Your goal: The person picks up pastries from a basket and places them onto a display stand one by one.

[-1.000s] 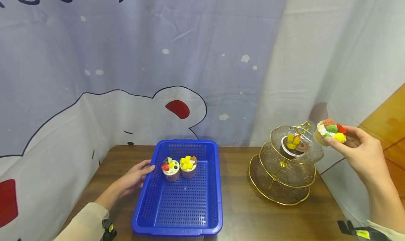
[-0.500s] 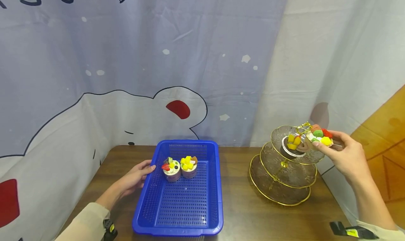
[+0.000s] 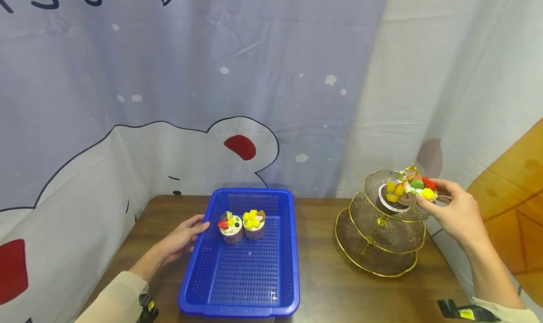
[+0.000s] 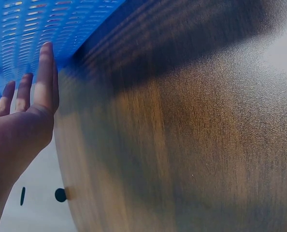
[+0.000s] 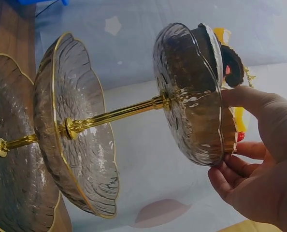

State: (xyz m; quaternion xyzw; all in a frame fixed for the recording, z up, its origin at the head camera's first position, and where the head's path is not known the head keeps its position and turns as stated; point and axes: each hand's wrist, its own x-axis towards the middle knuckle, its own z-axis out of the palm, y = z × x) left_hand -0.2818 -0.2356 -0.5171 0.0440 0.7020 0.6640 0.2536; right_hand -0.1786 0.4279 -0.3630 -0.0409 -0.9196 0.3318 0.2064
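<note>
My right hand (image 3: 456, 214) grips a cupcake (image 3: 428, 194) topped with a strawberry, green and yellow pieces and white cream. It sits over the top plate of a three-tier glass stand (image 3: 358, 247) with gold rims. In the right wrist view, the cupcake's base (image 5: 206, 137) shows through the glass, with my fingers around its side at the plate's rim. A chocolate cup cake (image 3: 387, 205) with yellow fruit stands beside it on that plate. My left hand (image 3: 182, 238) rests against the left side of a blue basket (image 3: 237, 310), its fingers (image 4: 46, 77) extended along the perforated wall.
Inside the basket, near its back, two cream cups stand side by side: one with a strawberry (image 3: 231, 233), one with yellow cubes (image 3: 253, 228). A wooden table (image 3: 322, 285) carries everything. Behind it hangs a printed curtain (image 3: 297, 101). The stand's gold handle (image 3: 409, 172) rises beside the cupcake.
My right hand has carried the cupcake left and slightly down, from beside the stand to over its top plate, behind the chocolate cup cake. My left hand and the basket have stayed put.
</note>
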